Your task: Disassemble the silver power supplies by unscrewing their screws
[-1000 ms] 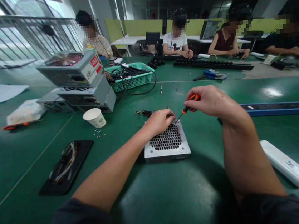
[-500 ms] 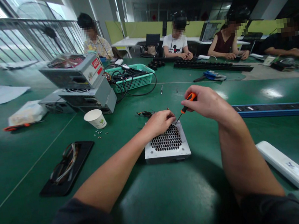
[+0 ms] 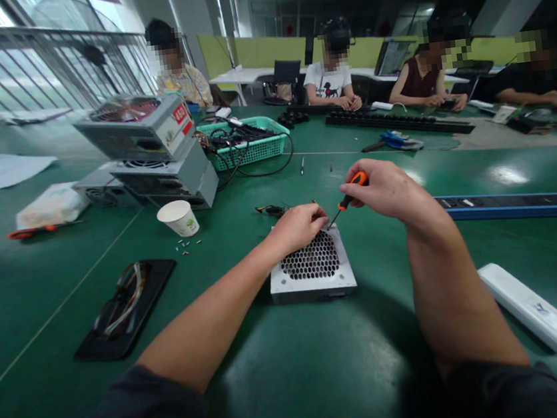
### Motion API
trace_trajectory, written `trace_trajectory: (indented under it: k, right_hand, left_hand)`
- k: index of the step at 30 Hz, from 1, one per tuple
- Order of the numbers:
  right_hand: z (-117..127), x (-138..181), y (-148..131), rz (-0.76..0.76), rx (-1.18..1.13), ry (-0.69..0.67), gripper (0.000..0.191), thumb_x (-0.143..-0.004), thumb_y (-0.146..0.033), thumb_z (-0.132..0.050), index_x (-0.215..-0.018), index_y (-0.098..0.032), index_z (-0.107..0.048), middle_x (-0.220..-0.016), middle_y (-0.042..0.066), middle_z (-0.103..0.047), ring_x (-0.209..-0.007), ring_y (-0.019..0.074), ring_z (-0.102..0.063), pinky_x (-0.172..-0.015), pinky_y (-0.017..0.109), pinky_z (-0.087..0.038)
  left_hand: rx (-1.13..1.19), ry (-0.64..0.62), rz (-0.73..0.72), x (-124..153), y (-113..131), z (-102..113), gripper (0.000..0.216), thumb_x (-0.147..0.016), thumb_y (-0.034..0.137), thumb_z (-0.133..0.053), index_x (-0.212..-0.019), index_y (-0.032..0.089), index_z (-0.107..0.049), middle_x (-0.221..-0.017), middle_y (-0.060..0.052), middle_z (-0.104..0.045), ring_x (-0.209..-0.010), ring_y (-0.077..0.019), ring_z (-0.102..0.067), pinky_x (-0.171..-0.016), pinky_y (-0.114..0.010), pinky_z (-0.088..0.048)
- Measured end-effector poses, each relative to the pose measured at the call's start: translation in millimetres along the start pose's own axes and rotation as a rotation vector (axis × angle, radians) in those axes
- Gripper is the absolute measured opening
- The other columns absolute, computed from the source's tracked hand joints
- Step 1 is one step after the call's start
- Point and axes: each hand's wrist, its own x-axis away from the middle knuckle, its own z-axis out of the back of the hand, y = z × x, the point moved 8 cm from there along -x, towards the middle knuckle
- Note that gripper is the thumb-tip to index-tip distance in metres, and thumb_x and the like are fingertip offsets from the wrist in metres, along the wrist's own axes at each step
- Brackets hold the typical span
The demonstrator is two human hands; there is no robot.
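A grey metal computer power supply (image 3: 312, 285), with a honeycomb grille on top, lies flat on the green table in front of me. My left hand (image 3: 301, 226) lies over its far left part, fingers bent together at the far edge; the fingertips are partly hidden. In my right hand (image 3: 381, 187) is a screwdriver (image 3: 344, 203) with an orange and black handle, gripped between thumb and fingers. Its shaft slants down to the left, the tip at the power supply's far right corner beside my left fingertips. Behind the power supply lies a cable bundle (image 3: 271, 210).
Left stand a paper cup (image 3: 179, 219), small loose screws (image 3: 185, 250), a black tray (image 3: 120, 321) with glasses-like items, and stacked power supplies (image 3: 149, 136). Farther back is a green basket (image 3: 251, 148) of cables. A white power strip (image 3: 536, 307) lies right. Several people sit opposite.
The view has shifted very slightly. Both hands, the screwdriver and the power supply keep nearly the same positions relative to each other.
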Motion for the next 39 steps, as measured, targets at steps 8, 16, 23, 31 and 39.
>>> trace_trajectory:
  k: [8,16,23,31,39]
  right_hand:
    - [-2,-1,5,-0.096,-0.042,0.081,0.019,-0.085,-0.039,-0.066,-0.088,-0.021,-0.063,-0.070,0.004,-0.070,-0.060,0.0193,-0.066,-0.056,0.031,-0.048]
    - [-1,0,3,-0.060,-0.110,0.083,0.021,-0.083,-0.039,-0.068,-0.090,-0.022,-0.059,-0.066,0.001,-0.067,-0.060,0.0193,-0.065,-0.056,0.032,-0.048]
    - [4,6,-12,-0.017,-0.103,0.124,0.023,-0.076,-0.037,-0.076,-0.084,-0.019,-0.066,-0.074,0.003,-0.069,-0.065,0.0176,-0.060,-0.058,0.031,-0.045]
    - [32,22,-30,0.177,-0.111,0.267,0.039,-0.083,-0.035,-0.073,-0.119,-0.019,-0.070,-0.091,0.005,-0.073,-0.078,0.0203,-0.065,-0.072,0.034,-0.050]
    - [54,29,-28,0.147,-0.158,0.361,0.037,-0.081,-0.033,-0.075,-0.115,-0.020,-0.070,-0.086,0.004,-0.072,-0.072,0.0191,-0.065,-0.069,0.034,-0.052]
  left_hand:
    - [0.016,-0.004,-0.017,-1,3,1,0.020,-0.095,0.032,-0.059,-0.095,0.018,-0.074,-0.096,-0.005,-0.076,-0.086,-0.0186,-0.068,-0.073,-0.027,-0.047]
    - [0.103,-0.037,-0.001,-2,4,0,0.022,-0.094,0.034,-0.059,-0.094,0.017,-0.074,-0.095,-0.005,-0.076,-0.085,-0.0172,-0.068,-0.073,-0.025,-0.048]
    - [0.087,-0.049,-0.007,-3,5,-1,0.021,-0.094,0.030,-0.060,-0.099,0.017,-0.076,-0.096,-0.006,-0.077,-0.087,-0.0190,-0.069,-0.078,-0.028,-0.050]
    - [0.186,-0.038,-0.016,-1,12,6,0.023,-0.093,0.025,-0.060,-0.106,0.019,-0.078,-0.104,-0.006,-0.078,-0.094,-0.0193,-0.071,-0.089,-0.031,-0.050]
    - [0.661,-0.028,0.332,1,-9,-7,0.020,-0.085,0.019,-0.071,-0.103,0.013,-0.078,-0.081,-0.004,-0.076,-0.063,-0.0098,-0.060,-0.066,-0.024,-0.048]
